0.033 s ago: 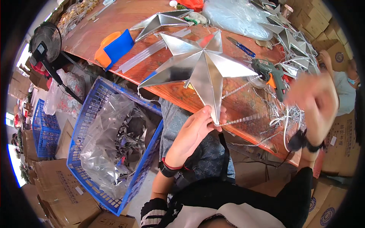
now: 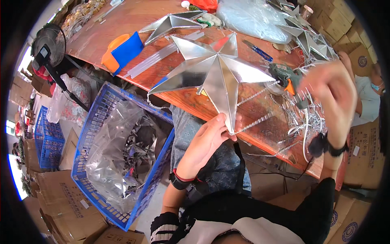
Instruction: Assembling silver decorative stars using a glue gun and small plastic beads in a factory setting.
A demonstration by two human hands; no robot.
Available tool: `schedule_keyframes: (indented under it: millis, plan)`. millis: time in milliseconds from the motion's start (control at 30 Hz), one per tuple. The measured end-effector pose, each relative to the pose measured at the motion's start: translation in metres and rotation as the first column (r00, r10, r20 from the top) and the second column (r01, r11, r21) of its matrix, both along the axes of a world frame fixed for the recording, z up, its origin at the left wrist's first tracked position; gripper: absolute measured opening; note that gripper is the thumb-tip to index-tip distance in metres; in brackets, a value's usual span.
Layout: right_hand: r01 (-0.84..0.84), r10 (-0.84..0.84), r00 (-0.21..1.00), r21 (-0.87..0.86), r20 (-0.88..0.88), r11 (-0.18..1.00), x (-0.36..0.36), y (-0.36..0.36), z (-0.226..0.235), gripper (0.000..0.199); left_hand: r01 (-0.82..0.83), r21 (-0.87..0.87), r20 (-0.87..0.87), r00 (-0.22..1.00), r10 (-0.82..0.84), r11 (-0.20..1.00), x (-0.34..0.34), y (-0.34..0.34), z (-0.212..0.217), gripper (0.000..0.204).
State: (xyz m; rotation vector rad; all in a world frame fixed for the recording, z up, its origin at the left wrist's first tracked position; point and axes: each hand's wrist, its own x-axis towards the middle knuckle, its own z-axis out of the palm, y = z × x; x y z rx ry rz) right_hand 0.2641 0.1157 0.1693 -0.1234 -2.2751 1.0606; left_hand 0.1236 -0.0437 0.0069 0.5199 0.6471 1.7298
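My left hand (image 2: 209,136) pinches the lowest point of a shiny silver star (image 2: 217,77), which tilts over the table's front edge. A thin silver bead chain (image 2: 254,123) runs from that tip out to the right, its end lying on the table. Another length of chain (image 2: 251,97) trails from the star's right side. My right hand (image 2: 333,87) is raised at the right, smeared by motion, so its fingers cannot be made out. Close beside it lies a green glue gun (image 2: 282,73) with an orange trigger. A tangle of silver chain (image 2: 308,122) sits below that hand.
A blue crate (image 2: 87,140) holding plastic-wrapped silver pieces stands left of my knees. On the table (image 2: 122,20) lie another star (image 2: 170,25), clear glue sticks (image 2: 156,57), a blue-handled cutter (image 2: 260,52), an orange-and-blue holder (image 2: 122,53) and a plastic bag (image 2: 252,18). Another person (image 2: 367,93) is at the right.
My right hand has shifted slightly, now overlapping the glue gun's handle end. The chain at the star's tip, blurred before, now looks still. My left hand and the star have not moved.
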Motion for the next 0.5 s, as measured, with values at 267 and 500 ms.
schedule_keyframes:
  millis: [267, 500]
  plan:
    - [-0.156, 0.205, 0.955, -0.227, 0.214, 0.961, -0.09, 0.073, -0.044, 0.013, 0.049, 0.001, -0.023, 0.999, -0.049, 0.999, -0.002, 0.004, 0.004, 0.041]
    - [-0.197, 0.275, 0.949, -0.392, 0.152, 0.899, -0.125, 0.052, -0.07, 0.013, 0.026, -0.02, -0.062, 0.998, -0.027, 0.999, -0.003, 0.0, 0.007, 0.042]
